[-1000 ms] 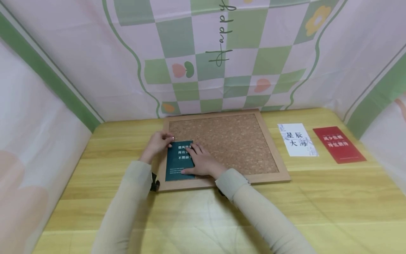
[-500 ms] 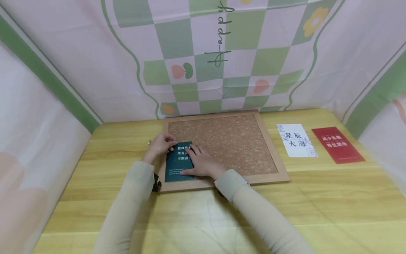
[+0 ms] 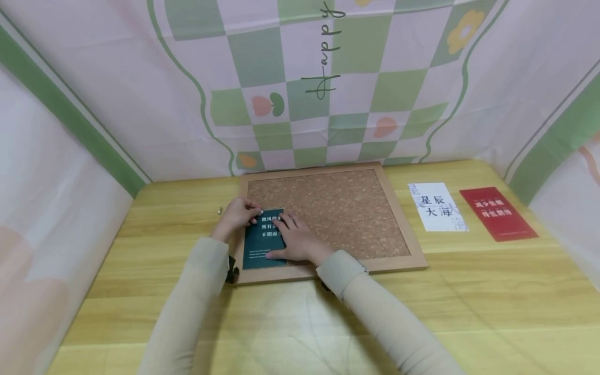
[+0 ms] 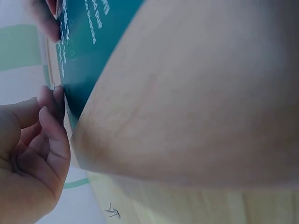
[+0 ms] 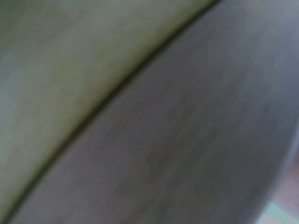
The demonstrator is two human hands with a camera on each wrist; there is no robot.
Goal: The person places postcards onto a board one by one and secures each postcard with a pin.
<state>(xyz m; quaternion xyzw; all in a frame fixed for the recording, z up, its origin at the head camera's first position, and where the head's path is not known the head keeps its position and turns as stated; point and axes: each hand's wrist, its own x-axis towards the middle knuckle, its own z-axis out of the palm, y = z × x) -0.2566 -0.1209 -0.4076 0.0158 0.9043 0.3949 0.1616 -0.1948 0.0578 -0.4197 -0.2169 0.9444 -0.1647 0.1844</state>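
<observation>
A dark green card with white lettering lies at the left end of the cork board, inside its wooden frame. At the card's upper left corner my left hand pinches a small, shiny thumbtack between thumb and forefinger. The tack is mostly hidden by the fingertips. My right hand rests on the card's right side with its fingers spread. In the left wrist view, the pinching left hand is at the corner of the green card. The right wrist view is too blurred to read.
Left of the frame, a few loose metal tacks lie on the wooden table. A white card and a red card lie to the right of the board. Behind hangs a checkered cloth.
My left hand has moved slightly right onto the card's upper left corner, uncovering the loose tacks on the table. The right hand has stayed on the card.
</observation>
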